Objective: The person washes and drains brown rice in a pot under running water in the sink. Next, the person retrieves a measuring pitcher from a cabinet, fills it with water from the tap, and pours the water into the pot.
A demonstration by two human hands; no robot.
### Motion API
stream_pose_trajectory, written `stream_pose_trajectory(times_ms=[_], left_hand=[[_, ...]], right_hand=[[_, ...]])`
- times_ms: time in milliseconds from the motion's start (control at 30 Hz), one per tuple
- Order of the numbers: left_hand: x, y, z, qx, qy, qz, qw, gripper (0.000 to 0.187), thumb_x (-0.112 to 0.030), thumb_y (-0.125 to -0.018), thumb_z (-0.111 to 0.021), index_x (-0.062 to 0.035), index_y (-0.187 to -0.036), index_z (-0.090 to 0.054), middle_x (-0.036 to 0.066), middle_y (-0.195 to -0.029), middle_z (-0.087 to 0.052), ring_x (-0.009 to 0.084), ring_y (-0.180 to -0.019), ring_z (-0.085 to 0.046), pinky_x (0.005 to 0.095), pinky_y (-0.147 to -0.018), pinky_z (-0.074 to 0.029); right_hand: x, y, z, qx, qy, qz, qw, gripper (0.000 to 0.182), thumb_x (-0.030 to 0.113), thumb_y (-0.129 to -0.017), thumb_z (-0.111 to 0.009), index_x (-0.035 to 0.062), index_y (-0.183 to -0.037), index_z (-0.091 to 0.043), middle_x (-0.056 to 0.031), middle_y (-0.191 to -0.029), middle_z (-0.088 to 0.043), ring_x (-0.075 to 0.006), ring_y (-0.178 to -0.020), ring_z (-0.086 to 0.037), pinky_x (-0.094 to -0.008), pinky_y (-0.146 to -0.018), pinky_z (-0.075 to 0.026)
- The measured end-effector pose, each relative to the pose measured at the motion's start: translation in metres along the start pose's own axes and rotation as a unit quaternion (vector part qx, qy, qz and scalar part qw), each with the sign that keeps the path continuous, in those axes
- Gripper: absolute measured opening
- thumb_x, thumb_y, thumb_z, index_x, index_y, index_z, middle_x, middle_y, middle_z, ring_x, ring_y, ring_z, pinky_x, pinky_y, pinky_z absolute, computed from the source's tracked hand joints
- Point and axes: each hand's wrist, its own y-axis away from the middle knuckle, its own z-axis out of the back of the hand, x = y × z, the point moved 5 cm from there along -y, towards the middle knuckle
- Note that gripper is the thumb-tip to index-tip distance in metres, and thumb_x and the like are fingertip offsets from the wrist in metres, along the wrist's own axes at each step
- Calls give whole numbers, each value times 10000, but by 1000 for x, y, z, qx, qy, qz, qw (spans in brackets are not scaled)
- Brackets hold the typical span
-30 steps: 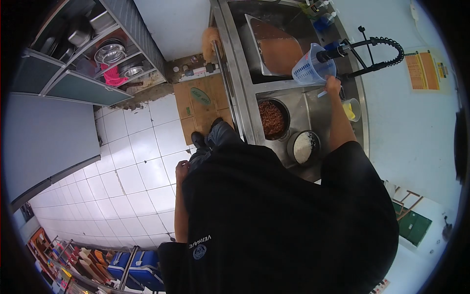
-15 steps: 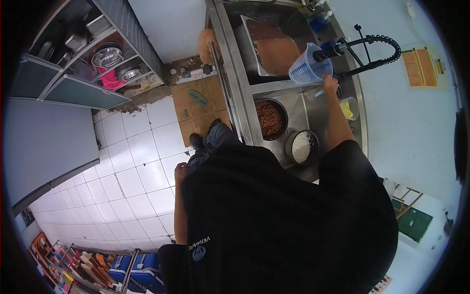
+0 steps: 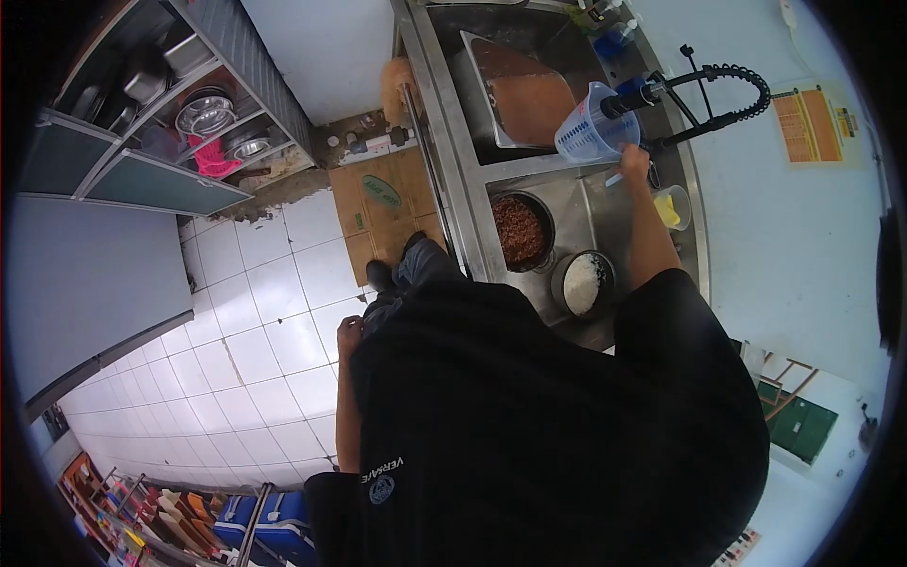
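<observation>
My right hand [image 3: 635, 165] is closed on the handle of a clear plastic measuring jug [image 3: 587, 132] with blue markings. The jug is tilted, its mouth around the black faucet head [image 3: 627, 99], above the divider between two sinks. Whether water is running cannot be made out. Down beside my thigh hangs my left hand [image 3: 350, 335], fingers curled, with nothing visible in it. In the nearer sink [image 3: 572, 203] stand a dark pot of reddish-brown grains [image 3: 520, 232] and a smaller dark pot of white grains [image 3: 581, 283].
A metal tray [image 3: 534, 106] with brownish-red contents lies in the far sink. A clear cup [image 3: 673, 208] with something yellow stands at the sink's right edge. Cardboard [image 3: 383, 203] lies by my feet. Shelves [image 3: 213, 104] with metal bowls are at the left.
</observation>
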Motion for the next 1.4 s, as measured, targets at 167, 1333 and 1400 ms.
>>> stream_pose_trajectory(times_ms=[167,1333,1400], left_hand=[[9,-8,-2,-2,-2,-15,1000,331,-251,-854,-620,-27,-1095,-660,170,-971,-702,231,-878,-677,334,-789,-519],[-223,-8,-10,127,-14,-155,980,367,-275,-931,-566,-33,-1206,-571,74,-1008,-674,165,-889,-643,301,-746,-490],[-222,-11,-11,123,3,-158,980,373,-276,-930,-567,-34,-1214,-567,72,-1009,-673,164,-889,-641,300,-743,-489]], right_hand=[[6,3,6,47,-35,-78,995,182,282,-885,-519,130,-883,-619,-184,-744,-648,-398,-686,-643,-510,-613,-511],[37,44,22,78,-254,-355,896,328,271,-824,-555,-54,-825,-594,-127,-602,-582,-231,-469,-589,-363,-450,-477],[39,46,25,57,-258,-343,901,323,258,-824,-560,-52,-913,-579,-130,-650,-592,-232,-482,-597,-360,-449,-485]])
